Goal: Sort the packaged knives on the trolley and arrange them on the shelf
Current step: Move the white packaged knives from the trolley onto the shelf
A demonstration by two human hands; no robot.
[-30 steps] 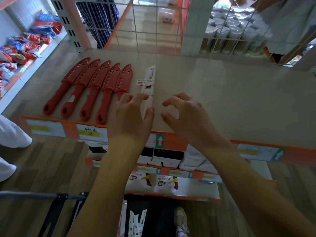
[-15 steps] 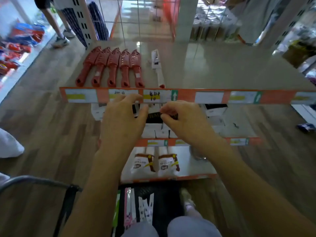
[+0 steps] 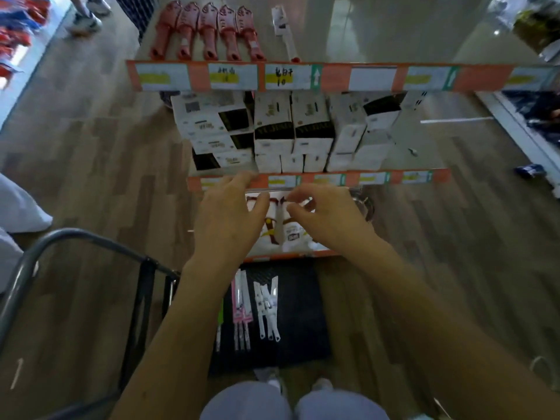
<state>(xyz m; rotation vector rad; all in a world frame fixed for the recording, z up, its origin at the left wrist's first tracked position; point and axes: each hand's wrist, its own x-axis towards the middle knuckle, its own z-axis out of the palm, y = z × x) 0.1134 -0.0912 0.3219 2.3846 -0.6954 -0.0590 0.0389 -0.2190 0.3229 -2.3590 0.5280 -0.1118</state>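
- At 6 o'clock, nearest, the trolley [image 3: 303, 344] carries the unsorted stock on its black deck: a green packaged knife [image 3: 220, 316], pink packaged knives [image 3: 241, 307] and white packaged knives [image 3: 268, 310], lying side by side.
- At centre, both hands hang in the air. The left hand [image 3: 230, 219] has its fingers spread and relaxed, and the right hand [image 3: 330, 219] has them loosely curled. Neither holds anything.
- Beyond them, white-and-black boxes [image 3: 291, 131] fill the middle shelf.
- At 12 o'clock, on the top shelf [image 3: 378, 40], five red sheathed knives [image 3: 209, 31] lie in a row, with one white knife pack [image 3: 285, 31] just beside them on the right.
- The moment looks like a pause between placements. The next move calls for reaching down to 6 o'clock for a matching pack (probably white) and laying it parallel beside its twin.
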